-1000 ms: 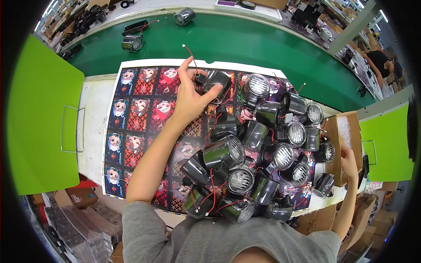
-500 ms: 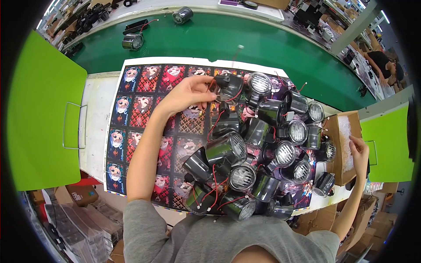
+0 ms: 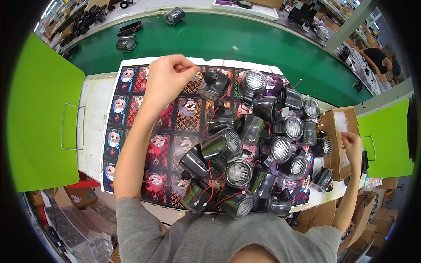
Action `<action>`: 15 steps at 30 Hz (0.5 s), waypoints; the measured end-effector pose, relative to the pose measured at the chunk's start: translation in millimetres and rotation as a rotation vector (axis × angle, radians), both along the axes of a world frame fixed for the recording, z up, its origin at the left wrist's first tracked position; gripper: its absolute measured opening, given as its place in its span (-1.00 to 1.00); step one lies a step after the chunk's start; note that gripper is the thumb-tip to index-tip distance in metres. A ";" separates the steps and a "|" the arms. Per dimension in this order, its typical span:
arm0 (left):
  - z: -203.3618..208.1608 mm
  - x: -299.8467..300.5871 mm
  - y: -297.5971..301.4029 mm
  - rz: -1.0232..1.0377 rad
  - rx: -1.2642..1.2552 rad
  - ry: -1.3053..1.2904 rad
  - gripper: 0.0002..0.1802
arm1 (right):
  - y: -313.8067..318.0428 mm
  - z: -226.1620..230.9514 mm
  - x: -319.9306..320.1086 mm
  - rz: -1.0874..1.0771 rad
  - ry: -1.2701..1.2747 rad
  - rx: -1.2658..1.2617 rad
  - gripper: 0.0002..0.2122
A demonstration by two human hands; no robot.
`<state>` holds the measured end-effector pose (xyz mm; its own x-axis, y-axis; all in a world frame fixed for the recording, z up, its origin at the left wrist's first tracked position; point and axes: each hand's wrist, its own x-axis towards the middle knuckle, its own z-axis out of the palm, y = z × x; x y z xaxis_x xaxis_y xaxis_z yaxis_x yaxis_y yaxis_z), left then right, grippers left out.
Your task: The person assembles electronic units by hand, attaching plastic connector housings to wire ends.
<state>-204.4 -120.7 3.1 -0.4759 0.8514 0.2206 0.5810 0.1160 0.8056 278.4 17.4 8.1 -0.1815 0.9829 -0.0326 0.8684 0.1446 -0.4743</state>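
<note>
Above the far left part of the printed sheet (image 3: 131,127), my left hand (image 3: 169,79) is closed in a pinch. Whatever its fingertips may hold is too small to make out. Just right of it lies a black cylindrical lamp-like unit (image 3: 214,85) with a red wire, apart from the fingers. My right hand (image 3: 353,149) is at an open cardboard box (image 3: 337,153) of small clear pieces (image 3: 342,127). Its fingers are drawn together over the pieces, and anything between them is hidden. Several similar black units with clear ribbed ends (image 3: 239,173) are heaped between my arms.
Beyond the sheet runs a green belt or mat (image 3: 193,41) carrying two more units (image 3: 126,43) and a black part (image 3: 130,28). Lime-green panels (image 3: 50,114) flank the white table. A person (image 3: 379,61) bends over a bench at the far right. Cardboard boxes (image 3: 79,196) stand below.
My left hand has come away from the far black unit, moving left and slightly farther off. My right hand stays at the box, its fingers drawn closer together.
</note>
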 end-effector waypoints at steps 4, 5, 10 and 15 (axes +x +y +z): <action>-4.2 2.5 10.4 -0.074 0.161 -0.172 -0.88 | 4.8 6.1 -2.7 0.086 0.043 0.167 -0.88; -9.7 2.6 15.9 -0.161 0.232 -0.286 -0.90 | 8.1 8.0 -4.3 0.124 0.058 0.230 -0.88; -19.7 7.5 34.4 -0.237 0.342 -0.560 -0.89 | 7.9 33.5 -79.6 0.250 0.376 0.104 -0.85; -11.3 20.8 53.2 -0.330 0.311 -0.674 -0.83 | 0.6 48.3 -192.8 0.587 0.591 -0.083 -0.83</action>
<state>-183.6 -67.4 -8.2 -0.3263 0.9179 0.2259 -0.0751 -0.2635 0.9617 85.6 18.0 56.4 -0.6728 0.7222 0.1605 0.2682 0.4402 -0.8569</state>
